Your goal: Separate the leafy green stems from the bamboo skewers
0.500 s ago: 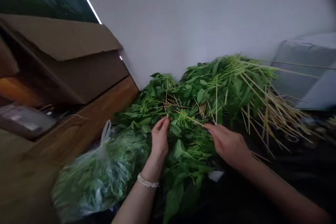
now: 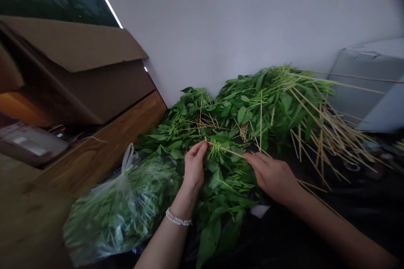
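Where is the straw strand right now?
Head view, centre: the straw strand runs between the left hand and right hand, pinched at both ends, over the leafy greens, right of the plastic bag.

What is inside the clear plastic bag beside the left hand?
Leafy greens on thin stems fill the knotted plastic bag. Its underside and deeper contents are hidden. Beside it, the left hand and right hand pinch a straw strand over the loose pile.

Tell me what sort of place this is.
Probably an informal produce-sorting corner: heaped leafy greens, a plastic bag of greens, an open cardboard box; left hand and right hand pinch a straw strip.
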Tool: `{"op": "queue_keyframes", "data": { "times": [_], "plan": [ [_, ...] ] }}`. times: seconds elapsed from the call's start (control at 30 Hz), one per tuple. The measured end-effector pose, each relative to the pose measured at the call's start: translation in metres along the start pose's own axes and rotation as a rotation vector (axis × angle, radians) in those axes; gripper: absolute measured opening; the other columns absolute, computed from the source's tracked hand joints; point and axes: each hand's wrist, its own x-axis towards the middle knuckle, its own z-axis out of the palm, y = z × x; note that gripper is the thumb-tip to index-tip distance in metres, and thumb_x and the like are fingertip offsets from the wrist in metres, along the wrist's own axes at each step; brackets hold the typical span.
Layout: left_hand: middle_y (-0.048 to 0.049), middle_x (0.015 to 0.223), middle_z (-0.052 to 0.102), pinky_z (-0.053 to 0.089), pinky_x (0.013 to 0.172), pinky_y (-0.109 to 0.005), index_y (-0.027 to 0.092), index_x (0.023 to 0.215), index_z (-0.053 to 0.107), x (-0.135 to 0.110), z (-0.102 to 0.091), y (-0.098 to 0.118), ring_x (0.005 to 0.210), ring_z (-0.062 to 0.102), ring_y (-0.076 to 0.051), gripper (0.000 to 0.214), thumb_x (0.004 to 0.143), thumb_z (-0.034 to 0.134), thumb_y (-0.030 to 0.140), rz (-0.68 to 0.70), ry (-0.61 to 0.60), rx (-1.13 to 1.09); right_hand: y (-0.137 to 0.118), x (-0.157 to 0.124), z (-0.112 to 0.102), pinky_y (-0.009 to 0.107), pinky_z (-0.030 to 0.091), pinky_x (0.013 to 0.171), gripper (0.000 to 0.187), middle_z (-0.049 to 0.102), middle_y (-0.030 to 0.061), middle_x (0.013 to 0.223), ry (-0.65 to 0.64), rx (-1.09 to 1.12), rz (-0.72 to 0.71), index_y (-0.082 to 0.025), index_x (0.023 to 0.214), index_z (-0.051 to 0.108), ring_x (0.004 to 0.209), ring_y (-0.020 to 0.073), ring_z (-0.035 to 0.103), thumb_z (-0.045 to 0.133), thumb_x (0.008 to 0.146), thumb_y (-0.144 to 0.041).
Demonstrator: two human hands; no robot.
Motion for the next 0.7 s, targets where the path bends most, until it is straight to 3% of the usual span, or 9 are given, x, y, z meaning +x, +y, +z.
{"op": "queue_keyframes", "data": {
  "times": [0.33,0.7],
  "plan": [
    [-0.0004,0.077,0.073,0.045,0.078,-0.024,0.017,0.083,0.075,0.003,-0.0013,0.0007,0.073,0.063,-0.011,0.024,0.063,0.081,0.03,-0.031,0.028,-0.043,-0.0006,0.0002,-0.0015,0.024,0.043,0.056,0.038,0.067,0.0045,0.087,-0.027,0.009,0.012,-0.018,0.115,0.062,0.067,0.0134,0.063,0.036,0.088,-0.01],
    [-0.0022,0.076,0.073,0.046,0.076,-0.025,0.016,0.079,0.075,0.0054,-0.0047,-0.0035,0.071,0.063,-0.012,0.022,0.063,0.081,0.03,-0.075,-0.025,0.01,0.0004,-0.0014,0.0006,0.023,0.044,0.058,0.04,0.067,0.0052,0.089,-0.054,0.022,0.038,-0.019,0.115,0.063,0.067,0.0126,0.062,0.036,0.086,-0.009]
  ]
}}
